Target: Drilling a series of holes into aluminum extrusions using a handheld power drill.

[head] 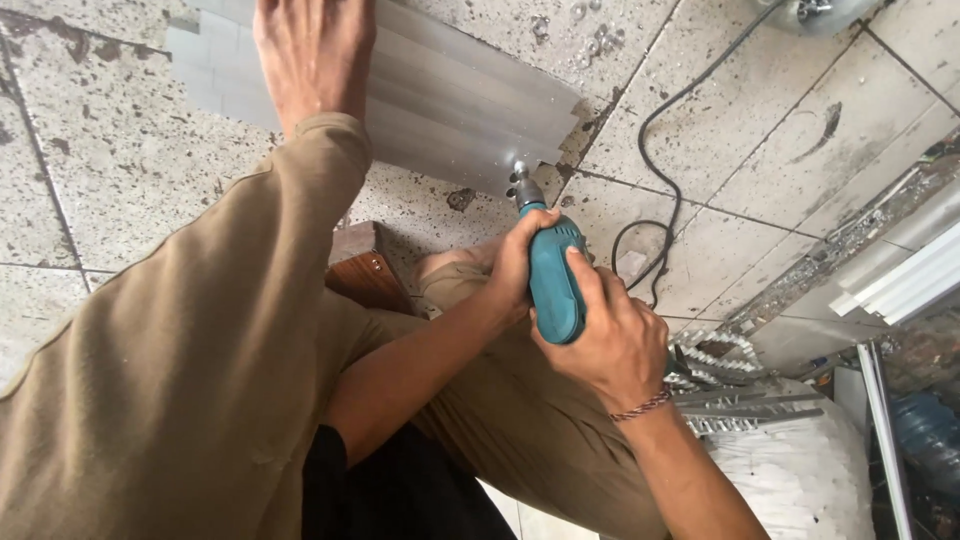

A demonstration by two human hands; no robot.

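Both my hands grip a teal electric drill point(553, 285). My left hand point(512, 262) wraps its body from the left. My right hand point(605, 345), with a braided band at the wrist, holds it from the right with the thumb along the casing. The drill's chuck point(522, 187) points at the near end of a stack of silvery aluminium profiles point(450, 105) lying on the tiled floor. My bare foot point(312, 50), at the end of a tan trouser leg, presses down on the profiles.
The drill's black cable point(672, 150) loops across the speckled floor tiles point(760, 130). A brown wooden block point(362, 270) sits under my leg. At the right lie white profiles point(905, 280), metal strips, a white sack point(800, 480) and a blue bottle point(925, 430).
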